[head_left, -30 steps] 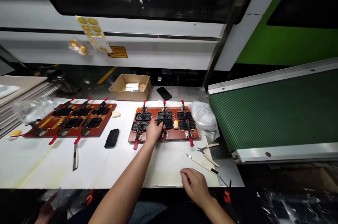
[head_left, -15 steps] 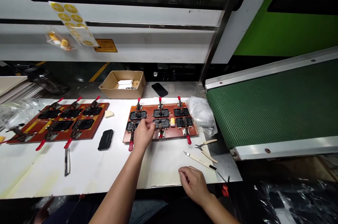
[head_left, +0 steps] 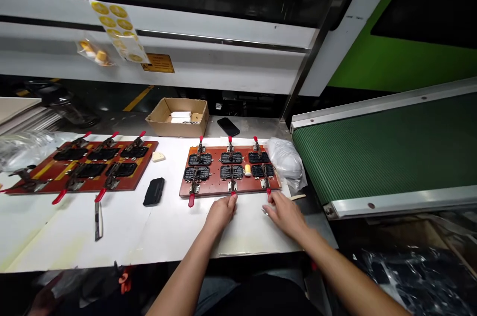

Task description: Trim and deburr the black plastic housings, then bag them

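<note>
A reddish-brown fixture board (head_left: 216,188) lies on the white-covered bench, holding several black plastic parts (head_left: 231,158) in two rows under toggle clamps with red handles. My left hand (head_left: 220,214) is closed at the board's front edge, its fingertips around the handle of the middle front toggle clamp (head_left: 232,184). To its right, my right hand (head_left: 288,212) has thumb and fingers closed on the handle of the right front toggle clamp (head_left: 266,182). Between those two clamps a small yellow-and-white cylinder (head_left: 248,170) stands on the board.
A second fixture board (head_left: 128,183) sits left, with a utility knife (head_left: 98,221) before it. A loose black plastic part (head_left: 154,192) lies between the boards. Behind are a cardboard box (head_left: 179,129) and phone (head_left: 228,126); right, a plastic bag (head_left: 286,159) and green conveyor (head_left: 391,152).
My left hand has moved right and nearer, from above the board to the middle front clamp's handle, which now points lower. My right hand has risen from the bench's front to the right clamp's handle.
</note>
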Available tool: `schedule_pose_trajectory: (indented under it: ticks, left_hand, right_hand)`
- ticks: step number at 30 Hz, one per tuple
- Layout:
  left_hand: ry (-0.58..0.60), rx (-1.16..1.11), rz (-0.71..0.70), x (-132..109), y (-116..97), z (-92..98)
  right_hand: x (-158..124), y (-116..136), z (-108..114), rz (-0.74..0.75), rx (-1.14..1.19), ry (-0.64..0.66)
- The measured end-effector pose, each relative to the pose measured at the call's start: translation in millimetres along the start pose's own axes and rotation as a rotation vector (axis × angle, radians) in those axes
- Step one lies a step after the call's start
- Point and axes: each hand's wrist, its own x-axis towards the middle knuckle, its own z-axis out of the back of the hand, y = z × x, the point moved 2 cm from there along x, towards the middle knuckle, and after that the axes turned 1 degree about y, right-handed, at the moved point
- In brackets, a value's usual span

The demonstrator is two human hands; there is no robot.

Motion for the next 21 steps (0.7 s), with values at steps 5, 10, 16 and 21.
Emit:
schedule_pose_trajectory:
  ticks: [5,10,16,21]
  left_hand:
    - [0.003,0.004,-0.021,-2.6,5.7,1.7]
    - [-0.008,-0.070,-0.040,-1.6,15.7,0.1]
    - [-0.125,-0.162,-0.124,-6.1,28.3,1.7]
    - [-0.254,-0.281,-0.223,-31.1,39.1,7.1]
  right_hand:
    - [46.7,9.5,24.0,-0.047,-0.328,0.187]
    - [65.4,23.4,69.1,0.025,-0.491,0.356]
    - [128.9,47.0,128.8,-0.017,-0.504,0.223]
    - [152.2,75.0,83.2,-0.125,-0.460,0.229]
